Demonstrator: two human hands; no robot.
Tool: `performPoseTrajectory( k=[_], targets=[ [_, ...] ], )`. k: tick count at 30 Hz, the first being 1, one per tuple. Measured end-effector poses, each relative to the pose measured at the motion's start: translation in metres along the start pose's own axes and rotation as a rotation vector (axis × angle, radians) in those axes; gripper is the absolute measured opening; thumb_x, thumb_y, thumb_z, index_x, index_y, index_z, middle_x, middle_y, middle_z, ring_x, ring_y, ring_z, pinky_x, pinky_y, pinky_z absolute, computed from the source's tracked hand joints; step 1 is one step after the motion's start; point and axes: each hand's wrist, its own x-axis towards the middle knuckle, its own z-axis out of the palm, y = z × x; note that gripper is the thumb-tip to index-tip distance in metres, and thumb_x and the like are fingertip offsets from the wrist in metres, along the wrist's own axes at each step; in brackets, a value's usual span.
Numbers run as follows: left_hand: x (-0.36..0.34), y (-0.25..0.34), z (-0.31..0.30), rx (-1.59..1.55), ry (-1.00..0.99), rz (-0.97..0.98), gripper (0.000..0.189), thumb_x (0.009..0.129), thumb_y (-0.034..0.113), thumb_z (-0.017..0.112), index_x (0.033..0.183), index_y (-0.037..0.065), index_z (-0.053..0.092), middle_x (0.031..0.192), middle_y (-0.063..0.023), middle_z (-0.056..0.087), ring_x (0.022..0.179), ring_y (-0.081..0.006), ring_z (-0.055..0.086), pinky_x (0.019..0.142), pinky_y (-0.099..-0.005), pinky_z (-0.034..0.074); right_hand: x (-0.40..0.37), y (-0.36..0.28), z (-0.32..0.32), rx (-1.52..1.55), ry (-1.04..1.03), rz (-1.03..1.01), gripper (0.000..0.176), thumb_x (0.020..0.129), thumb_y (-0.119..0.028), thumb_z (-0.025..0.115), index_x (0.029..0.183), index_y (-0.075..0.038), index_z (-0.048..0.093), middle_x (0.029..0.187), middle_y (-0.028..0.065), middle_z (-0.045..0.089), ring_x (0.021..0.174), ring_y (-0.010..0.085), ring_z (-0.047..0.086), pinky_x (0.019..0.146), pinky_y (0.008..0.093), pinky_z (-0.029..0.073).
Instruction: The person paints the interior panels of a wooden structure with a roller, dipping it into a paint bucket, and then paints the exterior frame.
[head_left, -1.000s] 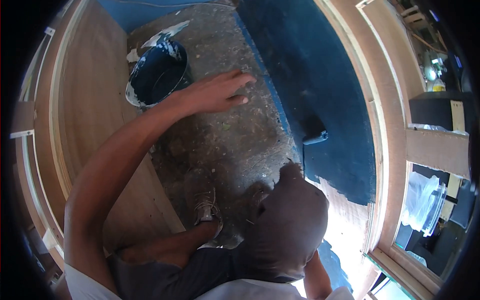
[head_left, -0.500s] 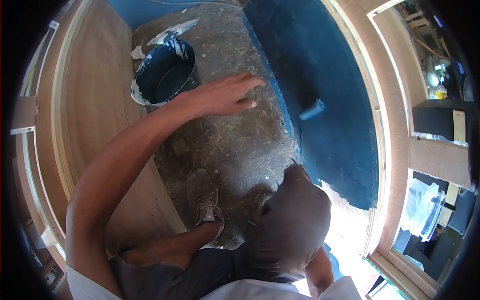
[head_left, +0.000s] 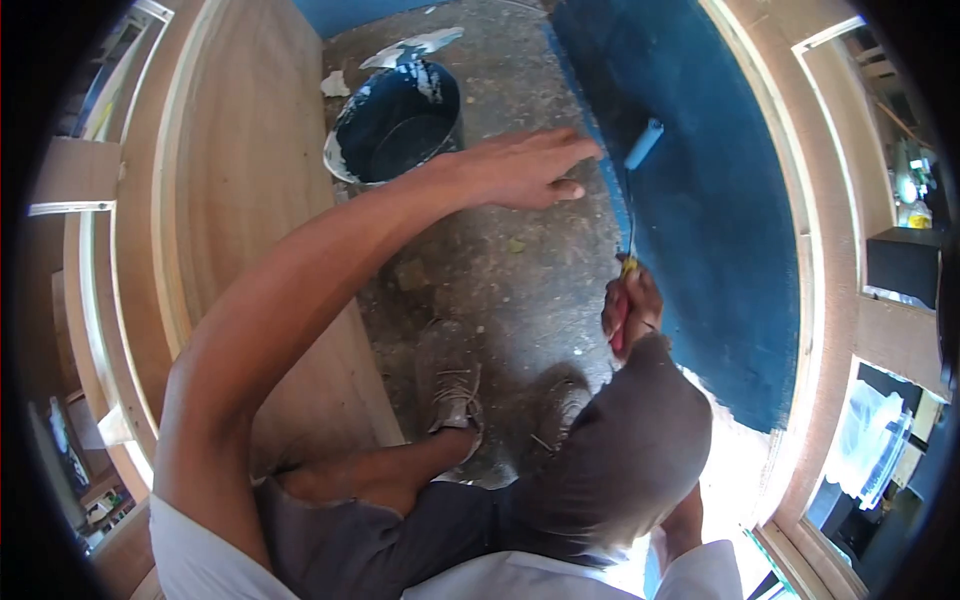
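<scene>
My right hand [head_left: 634, 306] is closed around the red handle of a paint roller [head_left: 620, 318], beyond my raised knee. The roller's light blue sleeve [head_left: 645, 144] is at the dark blue painted panel [head_left: 715, 230] on the right; whether it presses on the surface is hard to tell. My left hand [head_left: 535, 172] reaches out over the floor with fingers extended and holds nothing. Its fingertips are near the panel's lower edge; contact cannot be made out. Behind my left wrist stands a bucket [head_left: 458, 112], dark blue inside with white paint smears on its rim.
A bare plywood panel [head_left: 255, 190] rises on the left. The stained concrete floor [head_left: 500, 300] lies between the panels, with my shoes [head_left: 452, 385] on it. White paint-smeared scrap [head_left: 415, 47] lies behind the bucket. Wooden framing [head_left: 800, 260] borders the right side.
The roller has moved farther away along the blue panel. My right hand and the red handle have come out from behind my knee. The view has shifted; my left hand stays stretched out.
</scene>
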Motion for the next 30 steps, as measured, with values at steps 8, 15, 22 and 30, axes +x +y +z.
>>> performPoseTrajectory(
  k=[8,15,22,30],
  targets=[
    [0.003,-0.012,0.011,-0.085,0.054,0.041,0.051,0.102,0.026,0.060,0.148,0.015,0.039,0.135,-0.0177,0.053,0.126,-0.0364,0.055,0.101,-0.0477,0.046,-0.023,0.020,-0.063,-0.259,0.057,-0.099,0.042,0.102,-0.027,0.058,0.135,-0.002,0.051,0.083,0.0068,0.063,0.044,0.0157,0.051,0.037,0.0269,0.041],
    [0.003,0.010,0.001,-0.105,-0.116,-0.078,0.049,0.104,0.030,0.055,0.148,0.016,0.038,0.140,-0.0171,0.049,0.127,-0.0362,0.055,0.104,-0.0488,0.046,-0.180,0.042,-0.129,-0.070,0.366,-0.103,0.042,0.099,-0.026,0.063,0.131,0.001,0.055,0.073,0.0081,0.059,0.041,0.0135,0.047,0.037,0.0264,0.039],
    [0.002,0.012,0.011,-0.100,-0.115,-0.034,0.050,0.102,0.025,0.059,0.147,0.014,0.040,0.136,-0.0168,0.053,0.109,-0.0318,0.062,0.097,-0.0456,0.049,-0.287,0.032,-0.166,0.049,0.171,0.069,0.050,0.094,-0.026,0.071,0.130,0.005,0.056,0.069,0.0123,0.059,0.040,0.0151,0.049,0.037,0.0277,0.041],
    [0.000,0.021,0.004,-0.091,-0.178,-0.078,0.051,0.102,0.026,0.058,0.148,0.013,0.039,0.143,-0.0199,0.049,0.130,-0.0401,0.053,0.105,-0.0493,0.045,-0.288,-0.013,-0.143,0.204,0.007,0.027,0.046,0.098,-0.025,0.067,0.132,0.002,0.053,0.066,0.0091,0.054,0.039,0.0129,0.048,0.035,0.0255,0.041]
  ],
)
